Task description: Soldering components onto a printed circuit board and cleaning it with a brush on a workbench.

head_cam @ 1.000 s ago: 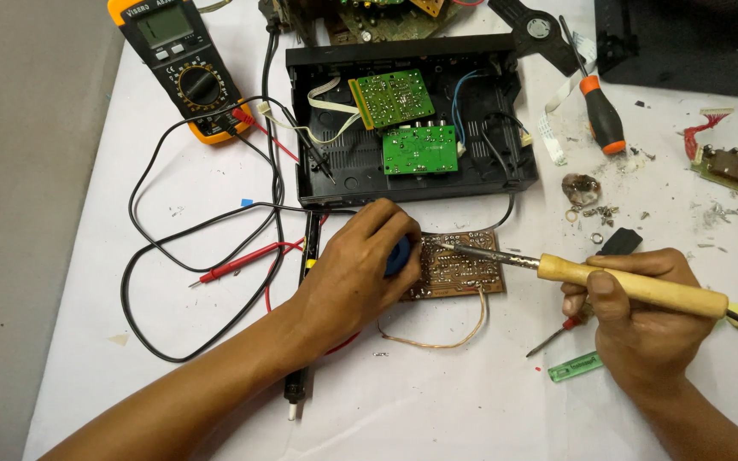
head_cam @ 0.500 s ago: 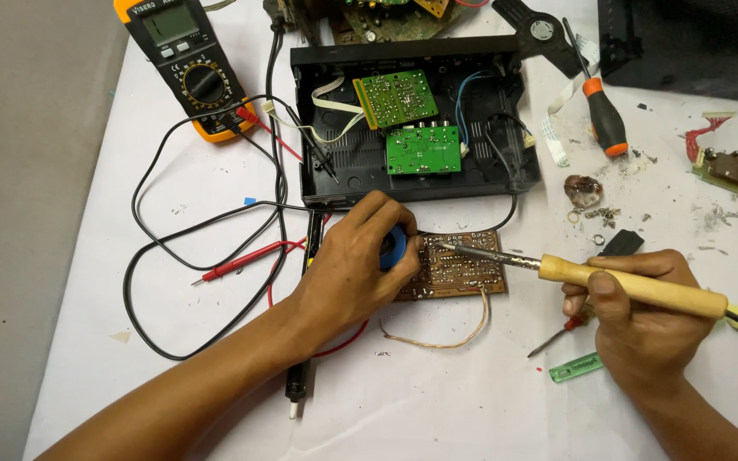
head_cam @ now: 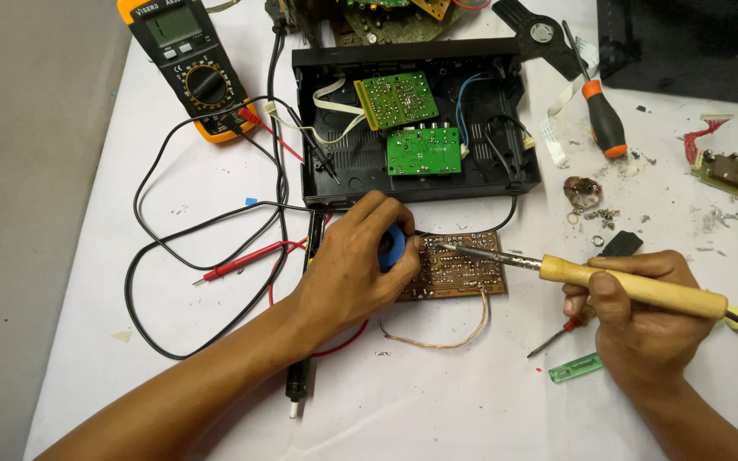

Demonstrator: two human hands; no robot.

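- Brown circuit board (head_cam: pixel 459 271): soldering in progress; iron tip (head_cam: pixel 442 246) rests on its upper left area.
- Left hand (head_cam: pixel 352 265) clamps a blue spool (head_cam: pixel 395 248) beside the board.
- Right hand (head_cam: pixel 638 316) closed around the wooden iron handle (head_cam: pixel 634 286).
- Black case (head_cam: pixel 416 119) open; boards inside not yet enclosed.

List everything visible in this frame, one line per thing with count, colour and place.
brown circuit board: 1, brown, table centre, under the iron's tip
soldering iron: 1, wooden handle, in right hand
blue reel: 1, blue, under left hand
black case: 1, black, open, above the brown board
green boards: 2, green, inside the case
multimeter: 1, black and orange, top left
red probe: 1, red, left of centre
screwdriver: 1, orange and black, right of the case
table: 1, white
left hand: 1, on the blue reel
right hand: 1, gripping the iron
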